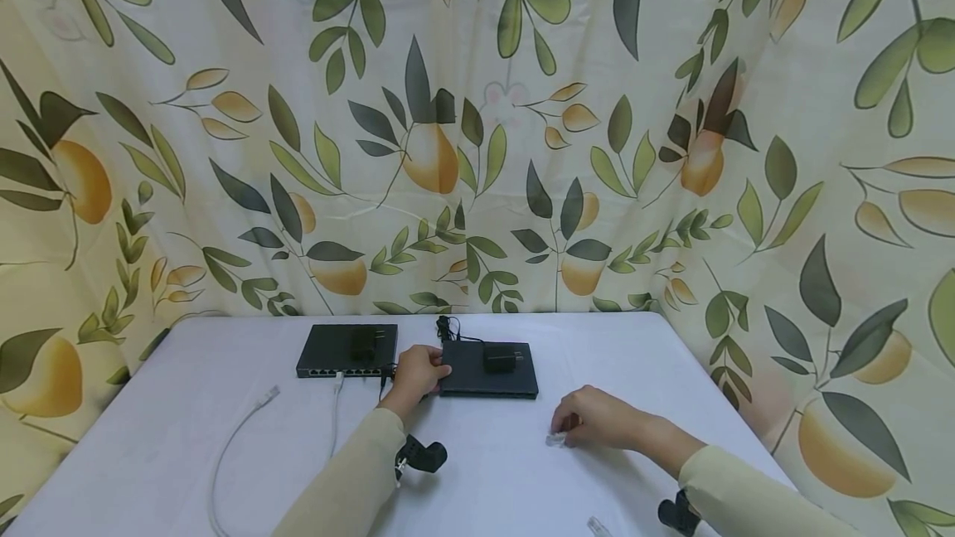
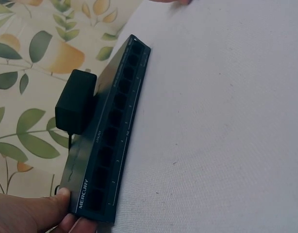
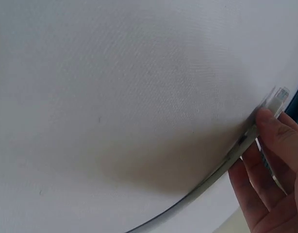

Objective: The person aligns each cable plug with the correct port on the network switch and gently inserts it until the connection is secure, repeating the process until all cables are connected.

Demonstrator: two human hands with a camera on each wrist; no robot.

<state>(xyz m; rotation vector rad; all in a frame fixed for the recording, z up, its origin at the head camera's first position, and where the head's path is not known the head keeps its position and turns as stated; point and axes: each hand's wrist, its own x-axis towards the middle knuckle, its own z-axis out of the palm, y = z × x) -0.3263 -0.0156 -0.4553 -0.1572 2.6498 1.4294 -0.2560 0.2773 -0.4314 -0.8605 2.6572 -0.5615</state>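
Note:
My left hand (image 1: 418, 373) grips the near left corner of a black network switch (image 1: 464, 378), thumb on top and fingers at its edge. In the left wrist view the switch shows a row of ports and the word MERCURY; a black power adapter (image 2: 76, 102) rests on top. To the right, my right hand (image 1: 603, 419) pinches a pale network cable (image 3: 202, 187) just behind its clear plug (image 3: 280, 97), low over the white cloth. That plug is apart from the switch.
Left of my left hand lies a second black switch (image 1: 317, 350) with an adapter on it and a cable plugged in front. A loose cable plug (image 1: 269, 394) lies at left, another clear plug (image 1: 597, 527) at the near edge. A patterned curtain (image 1: 477, 255) hangs behind the table.

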